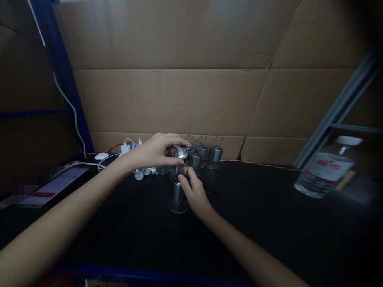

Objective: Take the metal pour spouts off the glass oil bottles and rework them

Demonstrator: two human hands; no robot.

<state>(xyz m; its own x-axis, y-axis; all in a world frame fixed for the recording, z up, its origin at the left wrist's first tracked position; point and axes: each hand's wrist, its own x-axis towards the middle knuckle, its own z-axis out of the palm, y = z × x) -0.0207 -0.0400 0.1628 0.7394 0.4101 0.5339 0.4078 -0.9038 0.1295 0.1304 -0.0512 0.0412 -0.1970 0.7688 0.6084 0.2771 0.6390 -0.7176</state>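
A glass bottle with a brushed metal sleeve (177,193) stands upright on the black table in front of me. Above its mouth, my left hand (163,148) grips a shiny silver top with a curved spout (179,151) between thumb and fingers. My right hand (193,189) is closed at the bottle's upper end, thumb and fingertips pinched together just below the silver top. What sits between those fingertips is hidden. Behind the hands, several similar metal-sleeved glass bottles (216,153) stand in a group.
White plastic parts (146,171) lie left of the bottles, near a white charger (125,148) and cables. A phone (55,185) lies at the left. Small dark pieces (213,188) lie right of the bottle. A clear water bottle (327,167) stands at right; cardboard (191,99) walls the back.
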